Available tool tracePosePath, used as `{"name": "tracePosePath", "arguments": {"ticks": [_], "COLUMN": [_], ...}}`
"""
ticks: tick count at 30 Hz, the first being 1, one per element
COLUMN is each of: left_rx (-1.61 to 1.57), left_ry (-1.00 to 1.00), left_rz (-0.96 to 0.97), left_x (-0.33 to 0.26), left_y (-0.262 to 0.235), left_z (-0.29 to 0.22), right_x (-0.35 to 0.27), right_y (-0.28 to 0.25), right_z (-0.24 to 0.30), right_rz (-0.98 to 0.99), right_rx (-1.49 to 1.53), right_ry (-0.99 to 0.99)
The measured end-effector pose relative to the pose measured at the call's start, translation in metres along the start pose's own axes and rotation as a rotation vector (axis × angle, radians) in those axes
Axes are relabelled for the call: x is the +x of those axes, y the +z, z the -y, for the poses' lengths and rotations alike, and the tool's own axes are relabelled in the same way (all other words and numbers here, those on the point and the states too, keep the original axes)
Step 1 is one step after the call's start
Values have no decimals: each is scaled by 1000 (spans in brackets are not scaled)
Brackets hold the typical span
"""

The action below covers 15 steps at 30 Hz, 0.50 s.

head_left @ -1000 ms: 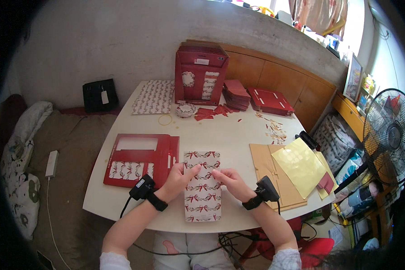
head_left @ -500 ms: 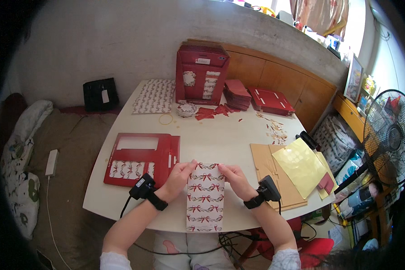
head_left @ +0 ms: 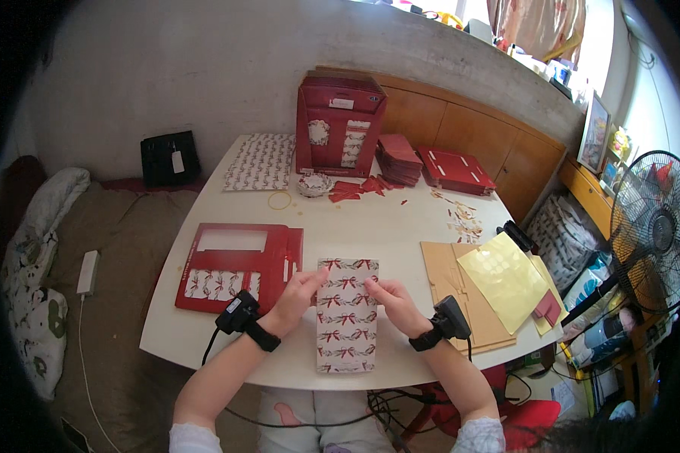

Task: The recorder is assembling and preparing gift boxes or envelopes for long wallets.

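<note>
My left hand point(head_left: 299, 297) and my right hand point(head_left: 397, 305) pinch the two long sides of a rectangular patterned paper piece point(head_left: 347, 321), thumbs on its face. It is white with rows of green garlands and red bows, and it lies lengthwise toward me near the table's front edge. Whether it is one sheet or several layers I cannot tell. Left of my left hand lies a red folder-like card sleeve point(head_left: 273, 260) with a pale window and a strip of the same garland pattern. Both wrists carry black strapped devices.
Brown cardboard sheets point(head_left: 440, 275) and a yellow sheet point(head_left: 502, 275) lie to the right. At the back of the white table point(head_left: 355, 230) stand a red display box point(head_left: 332, 151), red card stacks point(head_left: 398, 160), a patterned sheet point(head_left: 258, 162) and paper scraps. A black fan point(head_left: 653, 219) stands at right.
The patterned paper piece has slid away from me, so its far end now reaches past my thumbs. Both hands stay nearly in place, still gripping its sides.
</note>
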State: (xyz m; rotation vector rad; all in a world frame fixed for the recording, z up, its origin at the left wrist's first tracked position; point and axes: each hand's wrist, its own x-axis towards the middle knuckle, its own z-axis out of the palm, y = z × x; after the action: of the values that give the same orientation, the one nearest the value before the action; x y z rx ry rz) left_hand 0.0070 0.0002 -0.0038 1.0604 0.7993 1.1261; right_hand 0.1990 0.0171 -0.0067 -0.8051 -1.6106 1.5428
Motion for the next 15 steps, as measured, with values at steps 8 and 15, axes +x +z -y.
{"name": "tracePosePath", "arguments": {"ticks": [8, 15], "left_rx": [114, 44], "left_ry": [43, 5], "left_rz": [67, 33], "left_x": [0, 4], "left_y": [-1, -11], "left_z": [3, 5], "right_x": [2, -1], "right_y": [-5, -5], "right_z": [-1, 3], "right_rz": [-24, 79], "right_rx": [-13, -32], "right_ry": [-34, 73]}}
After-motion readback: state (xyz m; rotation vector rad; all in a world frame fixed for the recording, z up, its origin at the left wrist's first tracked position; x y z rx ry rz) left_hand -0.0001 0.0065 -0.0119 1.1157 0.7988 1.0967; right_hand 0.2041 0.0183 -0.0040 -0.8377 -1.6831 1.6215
